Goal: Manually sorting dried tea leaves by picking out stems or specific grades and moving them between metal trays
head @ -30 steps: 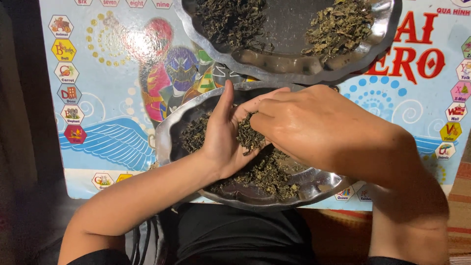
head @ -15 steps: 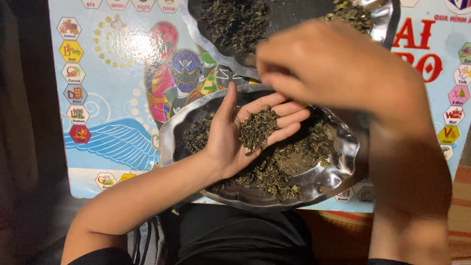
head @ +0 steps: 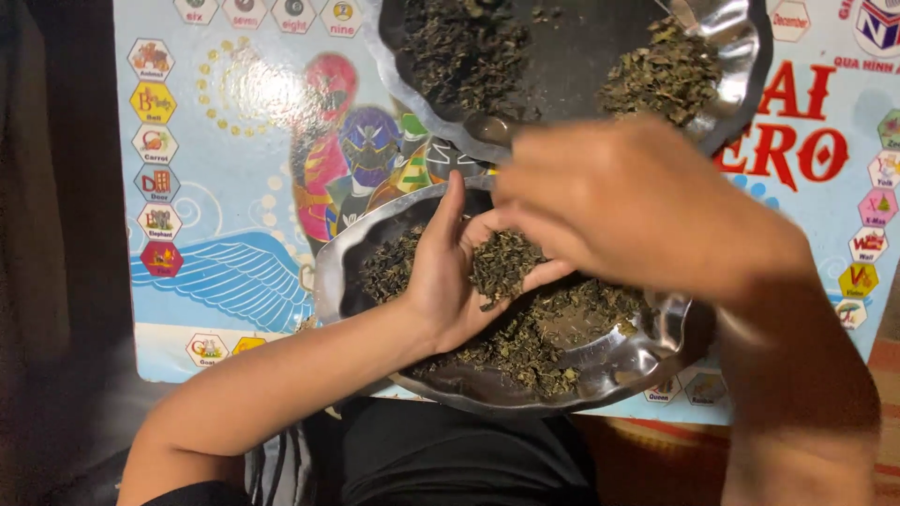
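Note:
My left hand (head: 448, 281) lies palm up over the near metal tray (head: 656, 347) and cups a small pile of dried dark-green leaves (head: 504, 264). My right hand (head: 637, 201) hovers just above that palm, fingers bent down onto the pile and touching it. More dried leaves (head: 544, 337) cover the bottom of the near tray. A second metal tray (head: 741, 47) sits behind it, with one heap of leaves (head: 469, 52) at its left and another heap (head: 661, 75) at its right.
Both trays rest on a colourful children's picture board (head: 225, 187) with cartoon figures and hexagon icons. The board lies on my lap above dark clothing (head: 450, 454). A patterned mat (head: 656, 459) shows at the lower right. The left side is dark.
My right hand lifted up and away toward the far tray half a second ago, and has now come back down onto the leaves in my left palm. The left hand stayed put.

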